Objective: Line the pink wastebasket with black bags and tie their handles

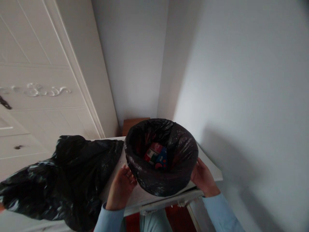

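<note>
On the white table (212, 167), right at its near edge, stands the bin (161, 158), lined with a black bag whose rim is folded over the outside. I hold that bin between both hands. My left hand (121, 187) lies against its left side, fingers (129, 175) spread and pressed flat on the black plastic, not closed around anything. My right hand (203, 178) cups the bin's right side, palm against the liner, fingers open and reaching behind the curve where I cannot see their tips. Down inside the bin lies some colourful packaging (156, 155), red, blue and white; what it is I cannot tell. To the left of the bin a large black rubbish bag (62, 180) sprawls across the table and hangs over its edge. Behind the bin, in the corner of the walls, a brown wooden piece (131, 124) shows. Farther left of the bin stands a white panelled door (41, 80) with a silver scroll ornament.
</note>
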Available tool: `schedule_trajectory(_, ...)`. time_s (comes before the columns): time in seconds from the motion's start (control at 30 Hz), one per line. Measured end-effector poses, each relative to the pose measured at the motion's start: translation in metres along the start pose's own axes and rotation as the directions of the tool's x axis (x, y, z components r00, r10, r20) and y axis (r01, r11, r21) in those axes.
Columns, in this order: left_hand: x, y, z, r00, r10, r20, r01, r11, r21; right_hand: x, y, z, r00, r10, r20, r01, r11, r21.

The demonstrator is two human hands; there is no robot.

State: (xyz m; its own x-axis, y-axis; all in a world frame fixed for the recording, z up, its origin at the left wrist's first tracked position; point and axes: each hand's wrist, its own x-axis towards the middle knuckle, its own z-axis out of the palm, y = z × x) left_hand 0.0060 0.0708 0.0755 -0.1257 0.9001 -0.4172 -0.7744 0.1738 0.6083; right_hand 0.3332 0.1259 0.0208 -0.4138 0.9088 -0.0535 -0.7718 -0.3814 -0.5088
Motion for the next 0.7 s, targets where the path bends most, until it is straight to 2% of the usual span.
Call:
schedule_trajectory(0.1,-0.009,0.017,0.012,1.0,-0.011,-0.003,0.011,1.0,-0.028,0.02,-0.022,0.005,0.998,-0.062,-0.009,0.061,0.993,-0.104)
schedule_trajectory(0.2,-0.017,0.032,0.016,0.999,0.035,0.025,-0.034,0.998,-0.053,0.03,-0.047,0.012,0.989,-0.147,0.002,0.143,0.959,-0.244)
schedule_trajectory(0.33,-0.023,0.047,0.026,0.979,0.168,0.115,-0.166,0.986,-0.029,0.025,-0.072,0.037,0.978,-0.205,0.036,0.204,0.91,-0.36)
schedule_trajectory(0.47,-0.026,0.054,0.04,0.928,0.3,0.221,-0.313,0.95,0.025,0.012,-0.08,0.07,0.947,-0.321,0.026,0.301,0.851,-0.43)
schedule_trajectory(0.57,-0.031,0.055,0.043,0.924,0.285,0.253,-0.303,0.952,0.032,0.003,-0.082,0.088,0.938,-0.34,0.058,0.328,0.824,-0.462)
schedule_trajectory(0.7,-0.045,0.056,0.036,0.956,0.238,0.169,-0.247,0.968,0.033,-0.008,-0.087,0.095,0.957,-0.282,0.066,0.278,0.836,-0.473)
